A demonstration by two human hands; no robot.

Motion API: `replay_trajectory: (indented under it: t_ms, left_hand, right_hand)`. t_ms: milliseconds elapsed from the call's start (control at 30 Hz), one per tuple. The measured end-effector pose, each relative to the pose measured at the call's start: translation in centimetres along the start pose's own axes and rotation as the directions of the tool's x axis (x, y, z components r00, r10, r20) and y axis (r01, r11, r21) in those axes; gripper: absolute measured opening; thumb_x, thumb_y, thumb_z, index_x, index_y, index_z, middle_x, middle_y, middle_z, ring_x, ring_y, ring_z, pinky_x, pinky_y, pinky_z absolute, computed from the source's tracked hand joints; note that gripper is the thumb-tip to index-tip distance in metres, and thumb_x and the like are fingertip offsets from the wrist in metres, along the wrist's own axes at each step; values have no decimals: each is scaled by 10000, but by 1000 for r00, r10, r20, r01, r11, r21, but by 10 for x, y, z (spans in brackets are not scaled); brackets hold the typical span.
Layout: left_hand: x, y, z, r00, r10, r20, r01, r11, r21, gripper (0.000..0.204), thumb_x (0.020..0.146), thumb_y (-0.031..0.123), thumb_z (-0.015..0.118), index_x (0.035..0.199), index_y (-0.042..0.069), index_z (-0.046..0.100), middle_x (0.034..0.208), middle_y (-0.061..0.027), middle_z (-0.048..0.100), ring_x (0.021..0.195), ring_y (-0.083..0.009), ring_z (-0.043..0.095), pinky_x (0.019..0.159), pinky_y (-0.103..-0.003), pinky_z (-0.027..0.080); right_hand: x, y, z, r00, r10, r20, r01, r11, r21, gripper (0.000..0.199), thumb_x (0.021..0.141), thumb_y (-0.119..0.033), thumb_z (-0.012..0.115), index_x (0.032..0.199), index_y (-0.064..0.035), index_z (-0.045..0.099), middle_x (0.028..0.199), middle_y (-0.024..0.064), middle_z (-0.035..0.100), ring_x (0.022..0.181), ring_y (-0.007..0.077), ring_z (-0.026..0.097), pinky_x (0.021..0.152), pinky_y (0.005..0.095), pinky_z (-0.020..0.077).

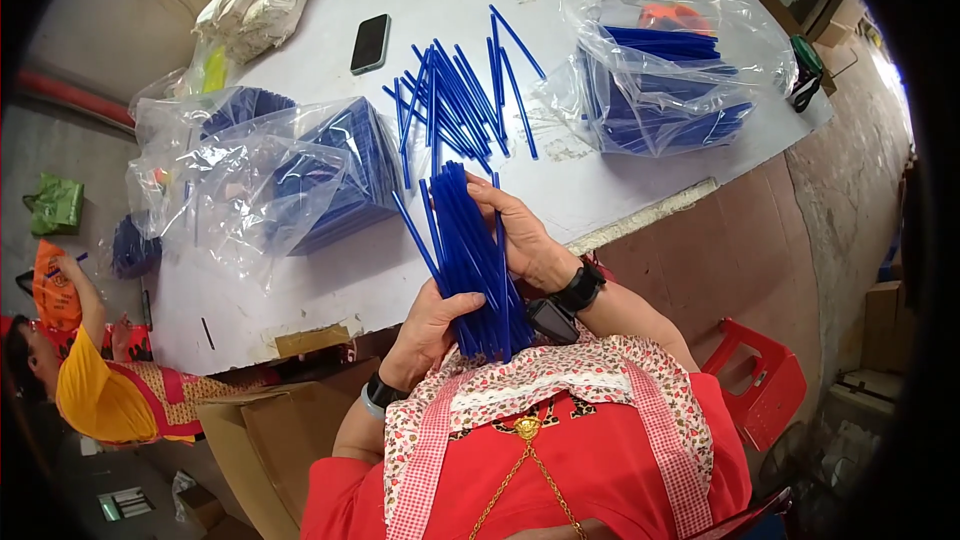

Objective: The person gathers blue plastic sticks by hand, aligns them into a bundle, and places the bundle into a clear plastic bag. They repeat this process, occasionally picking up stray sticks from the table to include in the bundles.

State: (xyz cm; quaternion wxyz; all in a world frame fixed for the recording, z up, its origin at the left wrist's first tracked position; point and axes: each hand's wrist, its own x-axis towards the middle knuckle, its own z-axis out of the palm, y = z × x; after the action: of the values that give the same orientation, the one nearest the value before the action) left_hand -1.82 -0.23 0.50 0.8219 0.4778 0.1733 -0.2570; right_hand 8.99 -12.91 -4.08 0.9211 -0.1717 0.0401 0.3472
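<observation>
A thick bundle of blue plastic sticks (462, 240) rests between my hands, its near end against my apron. My left hand (432, 325) is wrapped round the lower left of the bundle, thumb across its front. My right hand (522, 238) grips its upper right side, with the fingers partly hidden behind it. A few sticks at the edges stand apart from the rest. Just beyond, a loose pile of blue sticks (455, 100) lies crisscrossed on the white table (590, 202).
Clear plastic bags of blue sticks lie left (335, 175) and right (660, 90). A phone (370, 44) and a white sack (262, 0) are at the back. At far left a person in a yellow top (110, 390) works by an orange bag (56, 290). A red stool (757, 385) stands right, a cardboard box (290, 430) left.
</observation>
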Motion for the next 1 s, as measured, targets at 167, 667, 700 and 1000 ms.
replay_trajectory:
  t_ms: [167,667,700,1000]
  left_hand:
    - [-6,3,1,1000,-27,-15,27,1000,-2,457,792,24,648,1220,-5,489,1066,-133,634,977,-239,642,876,-376,533]
    - [-3,8,3,991,-18,134,0,991,133,592,766,70,715,1274,35,413,967,-106,611,894,-215,640,804,-333,536]
    - [-4,13,4,971,-129,200,96,982,165,609,753,76,725,1273,37,410,947,-105,607,888,-216,639,800,-332,535]
    - [-18,25,28,930,-213,301,104,935,340,385,743,132,730,1058,5,548,761,-67,598,690,-156,591,656,-283,480]
  right_hand:
    - [-1,1,-4,997,79,-4,-78,994,74,371,951,-274,496,1248,-53,524,1066,133,649,890,178,654,791,300,559]
    - [-9,-5,36,962,-274,-3,260,914,-310,517,894,-168,598,1359,-75,392,1067,116,620,887,171,621,879,318,514]
    - [-13,-9,35,986,-167,19,168,965,-202,510,884,-147,606,1346,-83,401,1027,111,613,859,173,619,840,326,523]
    - [-55,-52,52,877,-296,379,350,933,-81,350,883,-125,561,1229,-101,513,780,65,543,733,169,555,751,354,481]
